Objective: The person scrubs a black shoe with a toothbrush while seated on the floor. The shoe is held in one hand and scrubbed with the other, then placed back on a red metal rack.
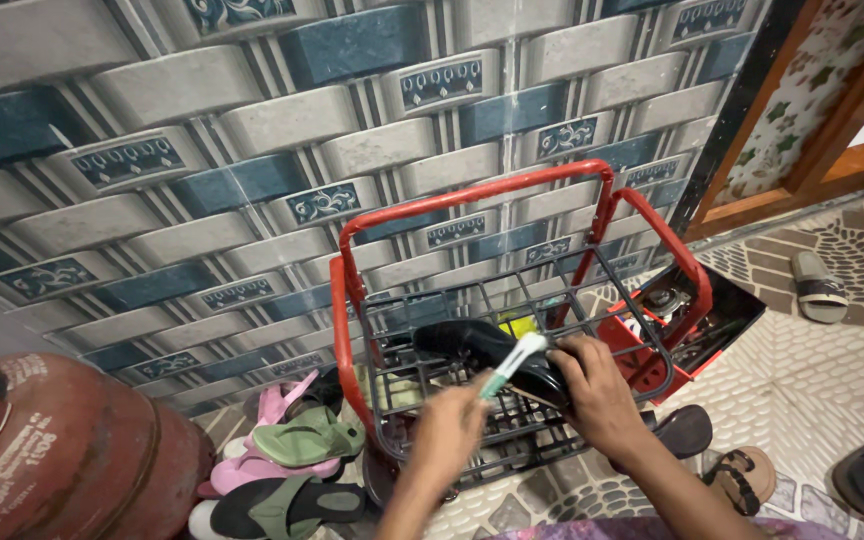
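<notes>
- Centre frame: black shoe (492, 352) rests on the top wire shelf of a red-framed rack (472, 195).
- Right hand (597, 392), fingers wrapped over the shoe, holds it.
- Left hand (449, 432), blurred, fingers closed on a white-and-green brush (514, 364) touching the shoe.
- Lower left: pink and green sandals (292, 445) and a red gas cylinder (72, 455) beside the rack.
- Patterned tile floor (812, 375); blue-grey woven-pattern wall (252, 130) behind.

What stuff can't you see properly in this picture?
- Left hand: blurred by motion in the head view, so its grip on the toothbrush is unclear.
- Black shoe: the right hand covers its near end.
- Gas cylinder: cut off by the left and bottom edges.
- Things on the lower shelf: hidden behind the rack's wire grid.
</notes>
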